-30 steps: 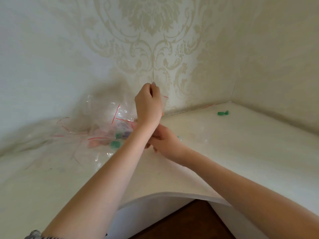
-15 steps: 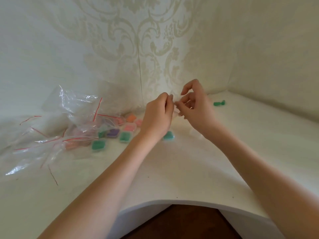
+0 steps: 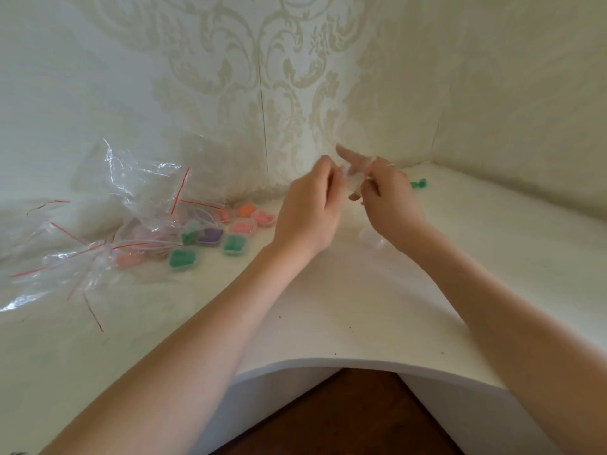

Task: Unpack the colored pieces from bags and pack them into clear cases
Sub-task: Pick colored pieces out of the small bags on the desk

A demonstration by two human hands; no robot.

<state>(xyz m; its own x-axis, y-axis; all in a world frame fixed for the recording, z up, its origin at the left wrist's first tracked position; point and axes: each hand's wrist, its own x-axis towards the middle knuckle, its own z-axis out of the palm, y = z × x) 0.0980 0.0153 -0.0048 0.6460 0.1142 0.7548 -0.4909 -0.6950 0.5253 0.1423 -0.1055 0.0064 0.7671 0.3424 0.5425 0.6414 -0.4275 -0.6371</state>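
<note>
Hands (image 3: 308, 208) lifted slightly above white corner table (image 3: 345, 307), patterned wallpaper (image 3: 262, 77) behind.

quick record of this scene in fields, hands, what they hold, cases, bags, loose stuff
left hand: raised above the table, pinching a small clear item
right hand: pinching the same clear item, too blurred to name
filled cases: clear, with green, purple, pink and orange pieces, clustered left of the hands
empty bags: clear with red strips, heaped far left
loose green piece: by the wall, right of the hands
table: white
</note>
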